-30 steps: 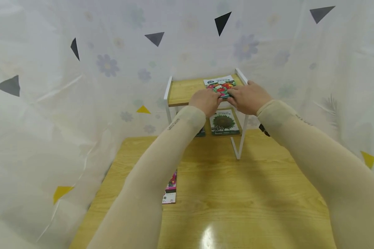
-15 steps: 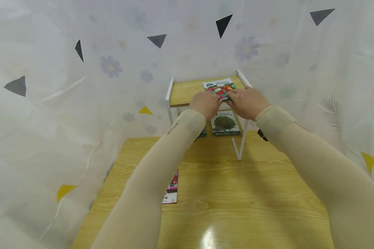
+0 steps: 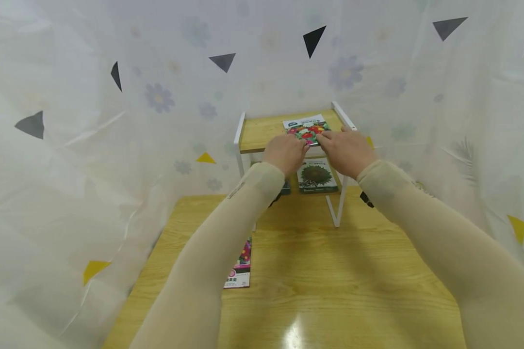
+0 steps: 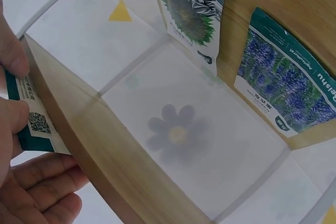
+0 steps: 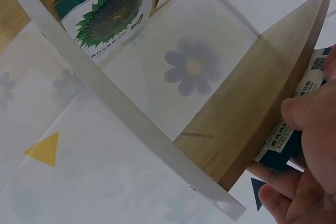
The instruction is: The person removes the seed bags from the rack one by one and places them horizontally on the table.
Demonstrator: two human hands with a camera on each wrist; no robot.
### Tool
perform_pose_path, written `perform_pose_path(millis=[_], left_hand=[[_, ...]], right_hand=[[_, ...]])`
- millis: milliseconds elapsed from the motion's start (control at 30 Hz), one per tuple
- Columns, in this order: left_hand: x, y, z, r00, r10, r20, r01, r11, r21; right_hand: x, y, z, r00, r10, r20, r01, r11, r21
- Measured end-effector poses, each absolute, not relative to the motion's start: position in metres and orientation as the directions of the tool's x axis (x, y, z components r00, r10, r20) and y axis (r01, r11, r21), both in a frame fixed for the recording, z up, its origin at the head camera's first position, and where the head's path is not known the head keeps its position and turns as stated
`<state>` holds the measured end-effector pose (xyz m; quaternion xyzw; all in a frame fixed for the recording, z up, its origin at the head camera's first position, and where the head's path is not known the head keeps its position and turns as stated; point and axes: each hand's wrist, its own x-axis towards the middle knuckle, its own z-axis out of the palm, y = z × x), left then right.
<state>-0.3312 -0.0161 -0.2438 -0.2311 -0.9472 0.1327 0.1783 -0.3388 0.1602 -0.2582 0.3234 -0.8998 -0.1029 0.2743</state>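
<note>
A seed packet [image 3: 306,127] with red and white flowers lies on the right part of the upper wooden shelf [image 3: 259,132], its near end overhanging the front edge. My left hand [image 3: 285,154] pinches the packet's near left corner; the left wrist view shows the thumb against its green-edged, printed underside [image 4: 39,121]. At the near right corner my right hand [image 3: 348,151] pinches the same packet, its thumb also on the underside in the right wrist view. Below, on the lower shelf, rest a sunflower seed packet [image 3: 316,177] and a blue-flower packet [image 4: 286,77].
The two-tier rack has white side frames [image 3: 342,115] and stands at the back of a wooden table [image 3: 332,271]. A pink-flower packet [image 3: 243,271] lies on the table, partly hidden by my left forearm. Behind the rack hangs a patterned white sheet [image 3: 262,63].
The red-flower packet has shifted slightly left on the upper shelf, with both hands still gripping its near end. The head view has tilted up a little.
</note>
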Motion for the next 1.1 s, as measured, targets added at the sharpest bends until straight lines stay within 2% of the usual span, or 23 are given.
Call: perform_pose_path(millis=[433, 733, 1100], left_hand=[[-0.321, -0.021, -0.248, -0.807, 0.500, 0.315, 0.385, 0.849, -0.362], [-0.314, -0.026, -0.251, -0.791, 0.504, 0.347, 0.373, 0.846, -0.380], [-0.291, -0.032, -0.273, -0.739, 0.474, 0.479, 0.452, 0.876, -0.169]], right_hand=[[-0.335, 0.157, -0.269, -0.588, -0.630, 0.508, -0.514, 0.775, 0.367], [-0.326, 0.155, -0.271, -0.591, -0.598, 0.542, -0.501, 0.798, 0.334], [-0.305, 0.160, -0.283, -0.501, -0.566, 0.655, -0.524, 0.800, 0.291]])
